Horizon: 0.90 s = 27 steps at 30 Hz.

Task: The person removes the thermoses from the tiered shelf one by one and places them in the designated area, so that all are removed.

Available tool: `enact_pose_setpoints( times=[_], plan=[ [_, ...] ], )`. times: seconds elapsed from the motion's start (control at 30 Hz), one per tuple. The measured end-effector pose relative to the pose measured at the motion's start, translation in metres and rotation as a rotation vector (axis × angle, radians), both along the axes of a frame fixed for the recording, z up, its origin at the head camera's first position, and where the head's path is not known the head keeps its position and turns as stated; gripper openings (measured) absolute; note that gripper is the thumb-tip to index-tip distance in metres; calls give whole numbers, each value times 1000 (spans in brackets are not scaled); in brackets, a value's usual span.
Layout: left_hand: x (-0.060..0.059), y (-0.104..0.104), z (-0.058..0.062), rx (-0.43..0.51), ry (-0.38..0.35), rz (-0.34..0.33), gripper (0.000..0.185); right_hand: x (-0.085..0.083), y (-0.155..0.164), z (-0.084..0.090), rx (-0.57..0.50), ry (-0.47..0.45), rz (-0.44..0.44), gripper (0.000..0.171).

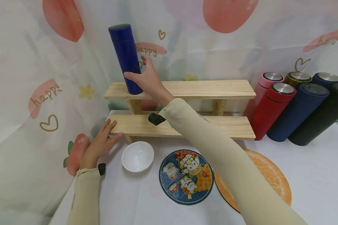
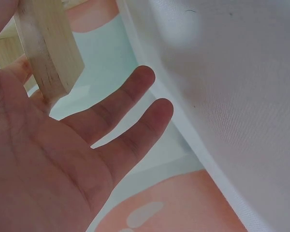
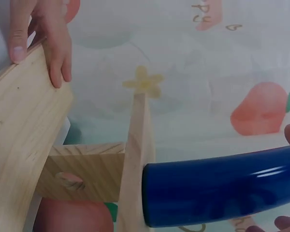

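A: How is the blue flask point(image 1: 126, 58) held?

B: It is clasped low on its body by the right hand point(image 1: 146, 80), with the thumb laid across the front and the fingers spread behind it (in the right wrist view only fingertips show at the frame's edge). The grip is loose and part open rather than clenched. The flask is stood upright at the left end of the upper shelf point(image 1: 186, 88), its base resting on the board.

A: And the other hand?

B: The left hand point(image 1: 101, 143) is laid flat, fingers straight, on the left end of the lower shelf point(image 1: 228, 126); nothing is gripped. The wooden rack appears to be steadied by it.

A: Which step is judged to be in hand?

B: The setting of the flask on the top board, it seems; whether it is fully settled cannot be told for certain.

A: What is called for next?

B: A gentle release is probably wanted, since the flask is tall, narrow and near the shelf's end, and could be tipped. More flasks point(image 1: 295, 109) are leaned together at the right of the desk point(image 1: 312, 175); a white bowl point(image 1: 137, 156) and two round mats are laid in front of the rack.
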State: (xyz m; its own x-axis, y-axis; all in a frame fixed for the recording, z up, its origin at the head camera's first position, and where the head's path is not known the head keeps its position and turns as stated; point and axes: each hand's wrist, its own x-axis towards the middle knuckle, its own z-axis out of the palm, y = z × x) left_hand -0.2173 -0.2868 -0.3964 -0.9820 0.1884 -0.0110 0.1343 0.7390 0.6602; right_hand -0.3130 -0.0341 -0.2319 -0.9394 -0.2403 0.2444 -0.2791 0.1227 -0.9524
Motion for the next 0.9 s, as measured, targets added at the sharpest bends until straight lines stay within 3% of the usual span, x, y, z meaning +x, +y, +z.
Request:
enact_pose_setpoints(
  times=[0.2, 0.5, 0.8, 0.9],
  plan=[
    [-1, 0, 0, 19, 14, -5, 81, -10, -11, 12, -25, -2, -29, 98],
    [-3, 0, -3, 16, 11, -4, 81, -22, -24, 15, -61, 93, -59, 87],
    [-1, 2, -8, 17, -11, 10, 81, -26, -30, 5, -31, -53, -113, 88],
    [-1, 1, -9, 12, -11, 11, 82, -26, -30, 3, -41, -60, -129, 88]
  ],
)
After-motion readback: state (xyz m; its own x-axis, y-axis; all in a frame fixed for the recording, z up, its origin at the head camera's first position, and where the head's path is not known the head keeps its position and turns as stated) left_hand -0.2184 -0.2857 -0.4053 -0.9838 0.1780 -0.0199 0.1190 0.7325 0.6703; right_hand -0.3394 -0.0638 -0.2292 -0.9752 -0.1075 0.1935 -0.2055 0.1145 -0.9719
